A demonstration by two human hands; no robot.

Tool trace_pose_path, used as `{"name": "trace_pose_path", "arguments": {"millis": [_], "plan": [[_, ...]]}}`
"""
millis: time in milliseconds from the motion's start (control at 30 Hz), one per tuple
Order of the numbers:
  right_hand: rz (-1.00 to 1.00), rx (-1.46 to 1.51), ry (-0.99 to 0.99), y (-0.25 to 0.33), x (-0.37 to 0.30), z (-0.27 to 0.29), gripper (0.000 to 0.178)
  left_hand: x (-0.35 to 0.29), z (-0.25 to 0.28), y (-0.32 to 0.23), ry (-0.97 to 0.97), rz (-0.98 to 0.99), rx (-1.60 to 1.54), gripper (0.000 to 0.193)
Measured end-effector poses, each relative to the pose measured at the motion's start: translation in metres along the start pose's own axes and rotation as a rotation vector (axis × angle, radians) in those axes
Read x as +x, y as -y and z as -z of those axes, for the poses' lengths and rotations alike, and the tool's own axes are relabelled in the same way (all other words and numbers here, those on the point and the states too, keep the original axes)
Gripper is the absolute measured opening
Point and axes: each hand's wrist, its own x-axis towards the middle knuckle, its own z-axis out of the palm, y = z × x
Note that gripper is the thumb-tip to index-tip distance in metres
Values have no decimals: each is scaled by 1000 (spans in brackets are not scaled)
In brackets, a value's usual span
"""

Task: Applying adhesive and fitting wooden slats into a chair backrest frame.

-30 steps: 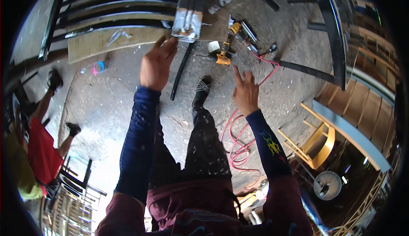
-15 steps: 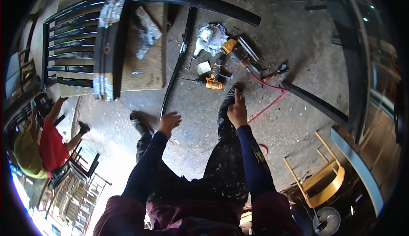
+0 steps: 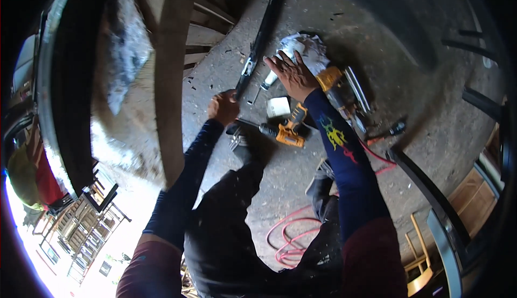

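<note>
The left hand point(image 3: 223, 107) had its fingers curled closed around the lower end of a black bar point(image 3: 263, 33), their undersides hidden. The right hand point(image 3: 295, 77) was open, its fingers point(image 3: 277, 67) spread and loosely straight, back upward, with nothing seen in its hold.

The bar was long, narrow and dark, running up and slightly rightward from the left hand over the concrete floor point(image 3: 212, 74). Its surface looked glossy in places; a bright, pale patch with rough edges broke the black partway along, nearer the held end. Whether that was glare or bare material could not be told.

Just right of the left hand lay a yellow-and-black drill point(image 3: 291, 136), its long bit pointing toward that hand, with a small white block point(image 3: 278, 107) beside it. Beyond the right hand was a crumpled whitish sheet point(image 3: 311, 47). Farther out were silver tubes point(image 3: 357, 89), a coiled red hose point(image 3: 291, 239) and, at left, a pale wooden board point(image 3: 170, 82).
</note>
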Motion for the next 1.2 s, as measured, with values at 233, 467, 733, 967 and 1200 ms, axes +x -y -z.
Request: {"name": "trace_pose_path", "arguments": {"millis": [233,467,733,967,1200], "plan": [[327,141,-89,-61,53,-16,72,31,-3,108,-133,43,-315,38],[-317,316,-231,-233,-7,3,91,33,-7,65,-285,-1,-452,38],[-152,-13,-55,-96,35,-10,71,7,-15,23,-288,-55,-531,30],[63,588,-122,-103,39,-12,20,22,-27,-18,-243,-87,-665,32],[345,612,-275,-22,32,47,38,8,-85,-66,456,-170,-2027,63]]}}
